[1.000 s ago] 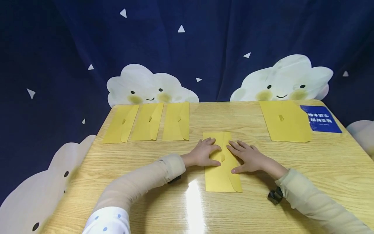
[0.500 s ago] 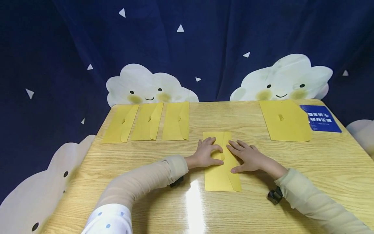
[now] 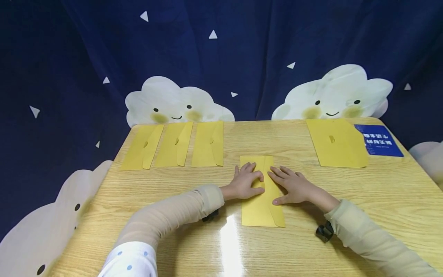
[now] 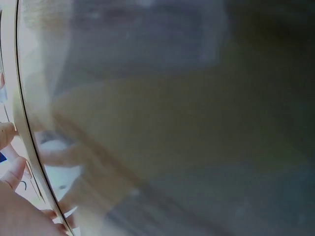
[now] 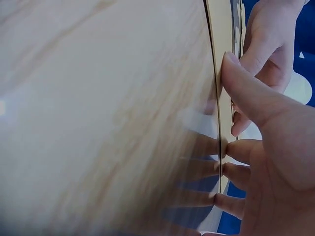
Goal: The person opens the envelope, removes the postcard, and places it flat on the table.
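A yellow paper envelope (image 3: 260, 215) lies flat in front of me, its long flap folded over along the right side. My left hand (image 3: 243, 184) rests on its left half, with the index finger bent and the thumb apart from it, both right by the small half-round tab (image 3: 264, 185) on the flap edge. The fingers partly cover that tab. My right hand (image 3: 294, 187) lies spread over the flap's right edge, fingertips and thumb touching the paper. In the right wrist view, the right thumb (image 5: 241, 73) presses on the envelope's edge, seen almost side-on.
Three similar yellow envelopes (image 3: 207, 144) lie in a row at the back left of the wooden table (image 3: 194, 246). At the back right, a larger-looking yellow envelope (image 3: 333, 154) with its flap opened out overlaps a blue printed card (image 3: 384, 142).
My left hand has slid slightly to the right, and its thumb and bent index finger now sit closer around the tab. The right hand and the envelopes stay in place.
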Motion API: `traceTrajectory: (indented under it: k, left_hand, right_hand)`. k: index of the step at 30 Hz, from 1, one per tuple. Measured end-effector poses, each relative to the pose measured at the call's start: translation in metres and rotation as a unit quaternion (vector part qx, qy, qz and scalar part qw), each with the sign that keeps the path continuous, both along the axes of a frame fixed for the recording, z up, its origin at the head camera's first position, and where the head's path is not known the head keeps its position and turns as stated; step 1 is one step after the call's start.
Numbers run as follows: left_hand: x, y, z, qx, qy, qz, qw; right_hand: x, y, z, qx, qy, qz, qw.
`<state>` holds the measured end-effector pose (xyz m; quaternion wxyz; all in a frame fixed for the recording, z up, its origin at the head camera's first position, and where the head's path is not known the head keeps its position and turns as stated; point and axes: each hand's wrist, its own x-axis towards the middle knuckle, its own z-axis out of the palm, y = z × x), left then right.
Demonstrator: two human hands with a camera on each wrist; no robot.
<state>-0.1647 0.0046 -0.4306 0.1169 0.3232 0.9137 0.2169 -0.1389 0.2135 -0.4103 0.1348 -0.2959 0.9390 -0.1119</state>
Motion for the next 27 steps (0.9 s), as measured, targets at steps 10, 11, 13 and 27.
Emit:
traceTrajectory:
  k: [10, 11, 13, 27]
  left_hand:
    - [-0.006, -0.005, 0.002, 0.028, -0.002, -0.031, 0.9991]
    - [-0.006, -0.005, 0.003, 0.029, -0.004, -0.032, 0.9990]
    - [-0.007, -0.005, 0.006, 0.034, -0.010, -0.031, 0.9989]
    - [-0.009, -0.005, 0.006, 0.041, -0.027, -0.032, 0.9983]
  right_hand:
    - [0.000, 0.001, -0.001, -0.004, 0.007, -0.004, 1.0000]
    - [-0.001, 0.001, -0.001, -0.004, 0.007, -0.004, 1.0000]
    - [-0.001, 0.001, -0.002, -0.011, 0.005, -0.008, 0.9999]
    - [0.002, -0.013, -0.007, -0.052, 0.057, -0.034, 0.9964]
